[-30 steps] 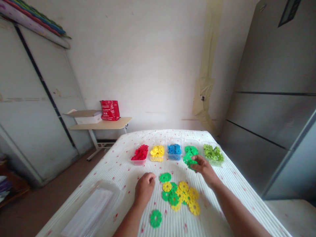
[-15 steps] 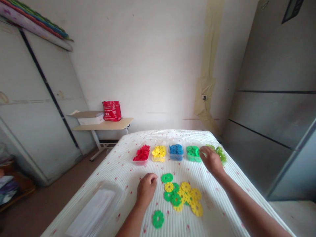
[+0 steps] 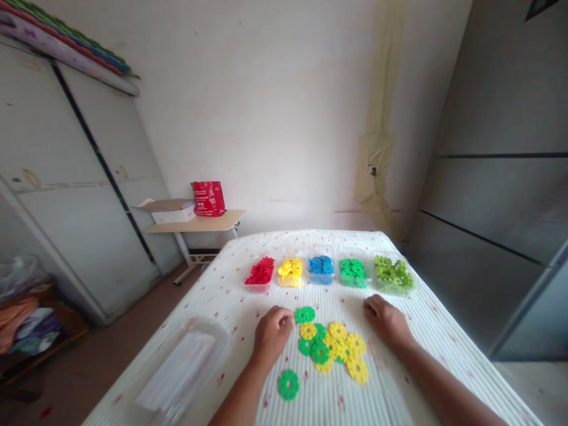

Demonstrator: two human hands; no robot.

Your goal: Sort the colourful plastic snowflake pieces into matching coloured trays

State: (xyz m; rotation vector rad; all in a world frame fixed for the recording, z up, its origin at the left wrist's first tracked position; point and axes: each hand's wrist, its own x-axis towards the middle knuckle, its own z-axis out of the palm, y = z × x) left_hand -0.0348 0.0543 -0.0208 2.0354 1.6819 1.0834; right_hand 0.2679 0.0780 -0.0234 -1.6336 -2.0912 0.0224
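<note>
My left hand (image 3: 274, 332) rests low over the cloth with fingers curled and thumb and forefinger pinched together. Its fingertips are right beside a green flower-shaped disc (image 3: 305, 315); whether they touch it or hold anything small is hidden. My right hand (image 3: 388, 322) is over the cloth below the lime-green box, fingers bent inward, and what it holds, if anything, does not show. Between the hands lies a loose pile of yellow discs (image 3: 357, 368) and green discs (image 3: 320, 352), partly overlapping. A single green disc (image 3: 289, 385) lies apart, nearer to me.
Clear boxes stand in a row: red pieces (image 3: 261, 272), yellow pieces (image 3: 290, 270), blue pieces (image 3: 320, 269), green pieces (image 3: 352, 271) and lime-green pieces (image 3: 393, 272). A clear plastic tray (image 3: 217, 349) with a white sheet lies left. Behind stands a side table (image 3: 199, 223) with a red bag (image 3: 208, 199).
My right hand has moved back toward me from between the green and lime-green boxes. My left hand has shifted slightly, nearer the upper green disc. The camera view has turned slightly left.
</note>
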